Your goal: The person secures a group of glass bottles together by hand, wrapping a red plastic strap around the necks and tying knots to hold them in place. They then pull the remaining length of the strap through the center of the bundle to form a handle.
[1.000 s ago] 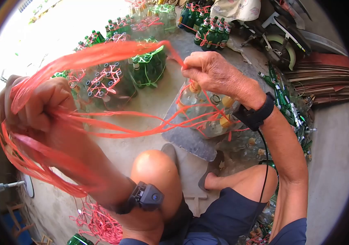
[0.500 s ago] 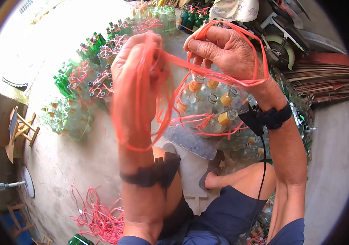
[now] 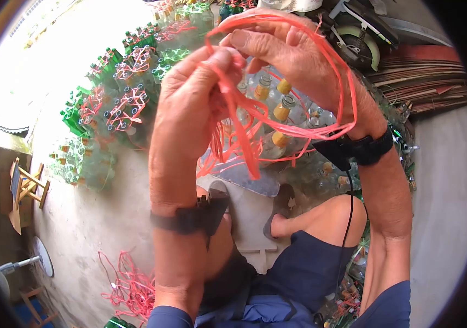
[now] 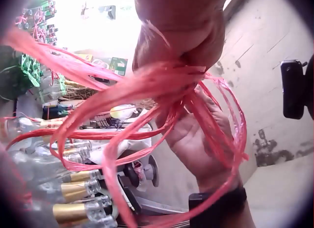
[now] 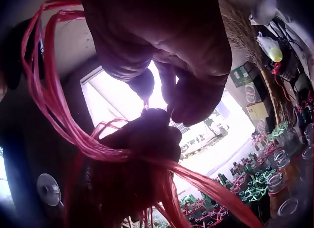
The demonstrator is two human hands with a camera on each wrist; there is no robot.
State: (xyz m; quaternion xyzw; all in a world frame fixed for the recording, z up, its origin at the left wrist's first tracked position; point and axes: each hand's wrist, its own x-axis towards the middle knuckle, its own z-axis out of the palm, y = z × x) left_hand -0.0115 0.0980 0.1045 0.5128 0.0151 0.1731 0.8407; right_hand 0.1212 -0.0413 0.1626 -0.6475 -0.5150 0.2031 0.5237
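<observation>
My left hand grips a bundle of pink plastic twine, with loose strands trailing below its fingers. Several strands run over the back of my right hand and round its wrist as a wide loop. The fingertips of both hands meet; in the right wrist view, a short bit of twine shows at the right fingertips. The left wrist view has the twine fanning out in loops from the left hand. Beneath the hands stand clear glass bottles with yellow neck labels and pink twine among them.
A pink twine heap lies on the floor at lower left. Tied bundles of green bottles stand farther back. Stacked brown sheets and a small wheel are at upper right. A wooden folding stool stands left.
My left hand has come from far left to meet the right hand. Twine first stretched between the hands now loops round the right hand and wrist, and both hands are higher in view.
</observation>
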